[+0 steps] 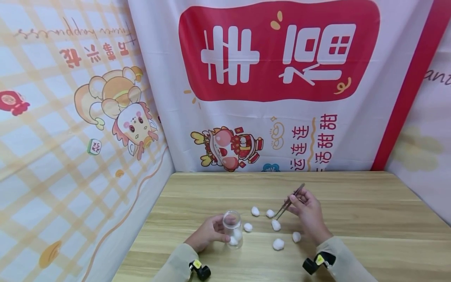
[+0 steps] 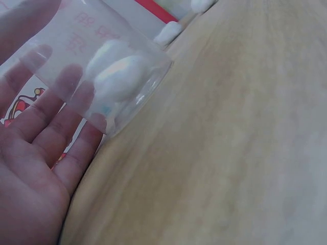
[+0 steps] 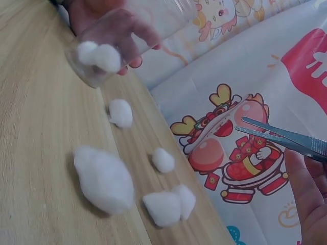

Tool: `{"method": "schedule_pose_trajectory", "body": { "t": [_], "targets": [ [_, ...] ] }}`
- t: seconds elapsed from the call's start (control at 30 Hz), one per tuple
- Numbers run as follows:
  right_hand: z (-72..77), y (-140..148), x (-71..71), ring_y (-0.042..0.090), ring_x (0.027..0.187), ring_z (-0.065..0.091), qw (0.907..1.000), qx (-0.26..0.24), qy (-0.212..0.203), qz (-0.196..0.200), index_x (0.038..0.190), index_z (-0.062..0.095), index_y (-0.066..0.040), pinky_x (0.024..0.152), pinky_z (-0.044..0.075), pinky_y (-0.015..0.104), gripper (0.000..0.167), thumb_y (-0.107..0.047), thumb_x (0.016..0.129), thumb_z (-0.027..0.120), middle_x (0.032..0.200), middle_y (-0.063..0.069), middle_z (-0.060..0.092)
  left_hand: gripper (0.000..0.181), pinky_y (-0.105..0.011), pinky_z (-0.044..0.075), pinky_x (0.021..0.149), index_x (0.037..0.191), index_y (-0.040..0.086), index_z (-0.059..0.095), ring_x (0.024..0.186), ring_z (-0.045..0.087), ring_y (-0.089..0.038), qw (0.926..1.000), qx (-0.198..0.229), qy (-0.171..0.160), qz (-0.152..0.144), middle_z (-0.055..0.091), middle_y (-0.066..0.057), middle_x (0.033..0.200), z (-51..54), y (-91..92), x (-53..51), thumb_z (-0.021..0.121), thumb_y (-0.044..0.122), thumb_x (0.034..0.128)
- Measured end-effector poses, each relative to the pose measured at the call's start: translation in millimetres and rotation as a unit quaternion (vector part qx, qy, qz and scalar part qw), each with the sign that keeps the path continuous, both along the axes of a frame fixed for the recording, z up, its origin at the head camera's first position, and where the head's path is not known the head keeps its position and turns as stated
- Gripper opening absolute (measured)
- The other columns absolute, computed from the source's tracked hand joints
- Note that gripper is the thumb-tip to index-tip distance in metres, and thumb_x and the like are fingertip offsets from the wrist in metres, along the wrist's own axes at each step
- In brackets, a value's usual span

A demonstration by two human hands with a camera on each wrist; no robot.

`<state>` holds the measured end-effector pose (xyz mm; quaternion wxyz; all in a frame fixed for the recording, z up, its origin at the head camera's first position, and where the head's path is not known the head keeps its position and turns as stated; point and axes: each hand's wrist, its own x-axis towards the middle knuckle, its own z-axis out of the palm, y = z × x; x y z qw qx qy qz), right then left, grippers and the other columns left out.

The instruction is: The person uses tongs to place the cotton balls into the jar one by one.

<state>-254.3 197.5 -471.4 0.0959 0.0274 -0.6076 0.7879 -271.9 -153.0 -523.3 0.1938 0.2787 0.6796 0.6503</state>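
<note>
In the head view, clasping a clear, cylindrical, open-topped jar [image 1: 231,230] upright on the light-brown wooden table [image 1: 370,235] with a curled left hand [image 1: 208,234]; pinching silver metal tweezers [image 1: 287,203] in the right hand [image 1: 308,210], near one of six fluffy white cotton balls [image 1: 278,244] right of the jar. In the left wrist view, pressing bent fingers [image 2: 37,115] to the jar, with more cotton balls at its bottom. In the right wrist view, gripping the tweezers with tips slightly parted.

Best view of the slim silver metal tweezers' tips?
Right wrist: slim silver metal tweezers appear large, tips apart and unobstructed. Head: smaller, tips close to a white cotton ball. Left wrist: not visible.
</note>
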Motion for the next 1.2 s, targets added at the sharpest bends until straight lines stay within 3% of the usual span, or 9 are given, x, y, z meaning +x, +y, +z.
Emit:
{"method": "schedule_pose_trajectory", "body": {
  "t": [0.3,0.7,0.93,1.2],
  "targets": [
    [-0.5,8.0,1.7,0.026,0.100,0.065,0.9999,0.011,-0.003,0.003,0.117,0.045,0.000,0.087,0.054,0.041,0.032,-0.019,0.097,0.061,0.106,0.013,0.061,0.066,-0.034,0.043,0.102,0.136,-0.001,0.050,0.121,0.055,-0.027,1.0000,-0.004,0.000,0.005,0.058,-0.013,0.132,-2.4,0.1,-1.7,0.079,-0.002,0.0765],
    [1.0,16.3,6.2,0.028,0.099,0.065,0.9995,0.030,0.002,0.006,0.115,0.046,-0.001,0.084,0.055,0.041,0.029,-0.018,0.097,0.060,0.103,0.010,0.063,0.065,-0.034,0.043,0.102,0.136,0.000,0.051,0.121,0.054,-0.026,1.0000,0.000,-0.007,0.002,0.059,-0.013,0.132,-3.4,-1.1,-0.9,0.078,-0.001,0.0777],
    [-0.1,24.1,7.5,0.021,0.097,0.066,0.9990,0.045,-0.003,0.005,0.117,0.047,-0.003,0.084,0.055,0.041,0.027,-0.018,0.098,0.060,0.106,0.012,0.061,0.064,-0.034,0.043,0.102,0.136,-0.001,0.052,0.120,0.055,-0.026,1.0000,-0.001,-0.005,0.007,0.060,-0.013,0.130,-2.8,-0.8,-0.3,0.078,-0.001,0.0771],
    [-4.0,32.7,9.8,0.029,0.100,0.064,0.9988,0.044,0.016,0.013,0.118,0.047,-0.002,0.084,0.055,0.041,0.029,-0.019,0.097,0.060,0.105,0.011,0.062,0.065,-0.036,0.043,0.103,0.137,-0.001,0.051,0.122,0.054,-0.028,0.9998,0.011,-0.013,-0.005,0.057,-0.015,0.133,-2.1,-1.1,-0.3,0.078,-0.001,0.0779]
  ]
}}
